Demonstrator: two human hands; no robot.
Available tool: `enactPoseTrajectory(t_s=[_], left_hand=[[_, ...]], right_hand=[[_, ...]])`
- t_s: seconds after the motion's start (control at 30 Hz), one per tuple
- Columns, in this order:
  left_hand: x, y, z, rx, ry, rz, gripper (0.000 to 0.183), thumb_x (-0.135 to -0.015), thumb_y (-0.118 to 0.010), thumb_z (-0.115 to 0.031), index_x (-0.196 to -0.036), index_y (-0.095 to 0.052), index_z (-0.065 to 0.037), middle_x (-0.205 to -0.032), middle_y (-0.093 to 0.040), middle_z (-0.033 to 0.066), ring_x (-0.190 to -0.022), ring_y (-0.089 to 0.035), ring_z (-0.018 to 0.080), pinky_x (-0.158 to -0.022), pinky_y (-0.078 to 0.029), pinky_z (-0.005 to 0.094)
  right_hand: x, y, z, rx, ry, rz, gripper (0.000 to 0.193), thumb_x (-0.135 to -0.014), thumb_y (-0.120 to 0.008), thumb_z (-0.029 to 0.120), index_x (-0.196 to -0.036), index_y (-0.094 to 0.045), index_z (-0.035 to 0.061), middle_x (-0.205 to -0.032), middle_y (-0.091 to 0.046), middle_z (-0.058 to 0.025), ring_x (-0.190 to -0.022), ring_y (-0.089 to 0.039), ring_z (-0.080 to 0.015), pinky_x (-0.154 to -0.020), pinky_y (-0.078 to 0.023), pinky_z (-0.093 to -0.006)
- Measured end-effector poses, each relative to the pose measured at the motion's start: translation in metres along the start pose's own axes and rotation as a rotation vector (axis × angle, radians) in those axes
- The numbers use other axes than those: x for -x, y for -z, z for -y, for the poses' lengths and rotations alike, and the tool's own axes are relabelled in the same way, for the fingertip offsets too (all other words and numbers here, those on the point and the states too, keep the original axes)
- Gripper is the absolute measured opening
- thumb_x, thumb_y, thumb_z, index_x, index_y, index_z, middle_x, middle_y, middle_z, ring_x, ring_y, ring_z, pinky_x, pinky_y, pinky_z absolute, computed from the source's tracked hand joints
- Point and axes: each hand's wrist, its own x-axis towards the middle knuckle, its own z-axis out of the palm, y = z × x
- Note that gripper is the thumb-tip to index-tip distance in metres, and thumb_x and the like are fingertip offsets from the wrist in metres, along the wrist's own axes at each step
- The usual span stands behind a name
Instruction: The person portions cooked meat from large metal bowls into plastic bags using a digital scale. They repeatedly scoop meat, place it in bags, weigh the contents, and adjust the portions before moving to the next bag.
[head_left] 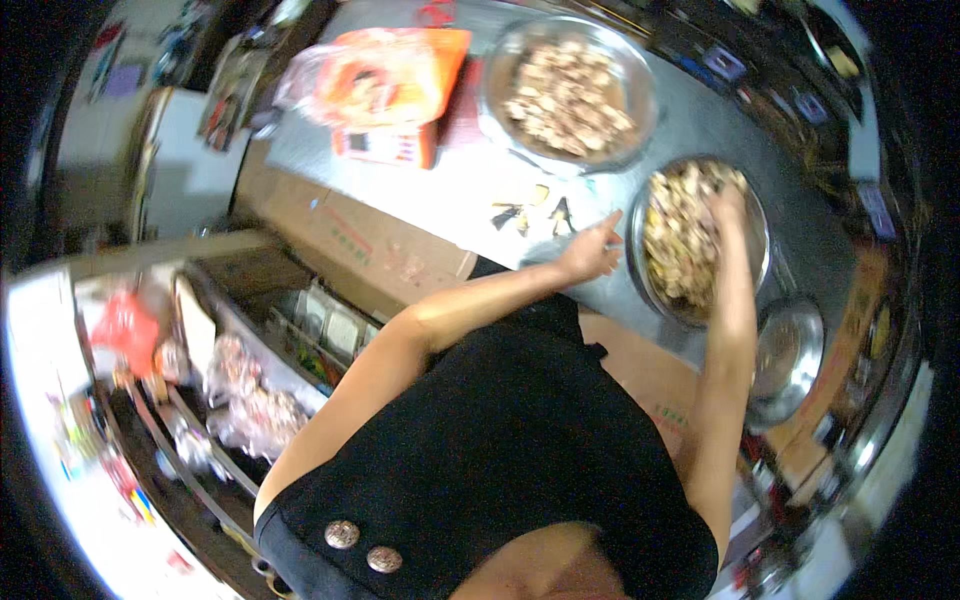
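A steel bowl (640, 268) to the right holds pale, chopped pieces (683, 235) that look like meat, some yellowish. My right hand (728, 205) reaches down into its far right side, and its fingers are blurred among the pieces. Just outside the left rim, my left hand (594, 250) hovers with fingers stretched apart and nothing in it. Farther back, a larger steel bowl (492, 105) contains more chopped pieces (570, 97). Several small dark and yellow scraps (535, 212) lie on the metal tabletop (440, 205) beyond my left hand.
An orange scale (385, 145) with an orange and clear plastic bag (400, 75) on top stands at the back left. Cardboard (370, 250) lines the near edge. An empty-looking steel bowl (790, 350) sits by my right forearm. Bagged goods (255, 405) lie lower left.
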Motion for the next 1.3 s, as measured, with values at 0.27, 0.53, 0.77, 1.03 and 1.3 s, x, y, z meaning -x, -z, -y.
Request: enactPoseTrajectory(t_s=[0.27, 0.53, 0.77, 1.03, 1.3], left_hand=[[0.076, 0.088, 0.009, 0.181, -0.025, -0.135, 0.052, -0.089, -0.050, 0.004, -0.139, -0.035, 0.001, -0.114, -0.056, 0.0137, -0.082, -0.065, 0.0175, -0.068, -0.058, 0.0271], [0.139, 0.172, 0.039, 0.494, 0.059, -0.423, 0.046, -0.092, -0.051, -0.002, -0.137, -0.038, 0.001, -0.116, -0.055, 0.0120, -0.092, -0.063, 0.0199, -0.077, -0.056, 0.0303], [0.161, 0.207, 0.062, 0.499, 0.035, -0.495, 0.048, -0.095, -0.054, -0.009, -0.138, -0.037, 0.003, -0.118, -0.057, 0.0136, -0.094, -0.063, 0.0213, -0.078, -0.056, 0.0314], [0.213, 0.232, 0.078, 0.605, 0.059, -0.712, 0.046, -0.096, -0.052, -0.011, -0.138, -0.037, 0.003, -0.120, -0.058, 0.0152, -0.095, -0.063, 0.0208, -0.080, -0.055, 0.0318], [0.187, 0.239, 0.079, 0.464, 0.110, -0.564, 0.044, -0.097, -0.051, -0.013, -0.136, -0.039, 0.002, -0.118, -0.059, 0.0137, -0.096, -0.062, 0.0212, -0.081, -0.055, 0.0327]], right_hand=[[0.030, 0.005, -0.005, -0.145, 0.248, -0.261, 0.026, -0.086, -0.059, 0.023, -0.097, -0.063, 0.0002, -0.095, -0.064, -0.0250, -0.087, -0.060, -0.0438, -0.077, -0.047, -0.0472], [0.131, 0.079, 0.124, -1.242, 0.067, 0.287, 0.023, -0.086, -0.063, 0.010, -0.107, -0.056, 0.0039, -0.096, -0.062, -0.0093, -0.084, -0.060, -0.0179, -0.071, -0.050, -0.0278], [0.248, 0.059, 0.444, -1.516, 0.564, 1.061, 0.021, -0.088, -0.059, 0.006, -0.109, -0.056, 0.0041, -0.102, -0.062, -0.0100, -0.092, -0.061, -0.0206, -0.078, -0.051, -0.0340], [0.190, -0.023, 0.576, -1.704, -0.038, 0.975, 0.016, -0.087, -0.053, 0.003, -0.097, -0.052, -0.0096, -0.104, -0.055, -0.0223, -0.103, -0.058, -0.0335, -0.094, -0.051, -0.0367], [0.225, 0.033, 0.419, -1.688, 0.276, 0.898, 0.020, -0.090, -0.053, 0.004, -0.104, -0.060, -0.0083, -0.110, -0.063, -0.0202, -0.104, -0.062, -0.0272, -0.097, -0.048, -0.0375]])
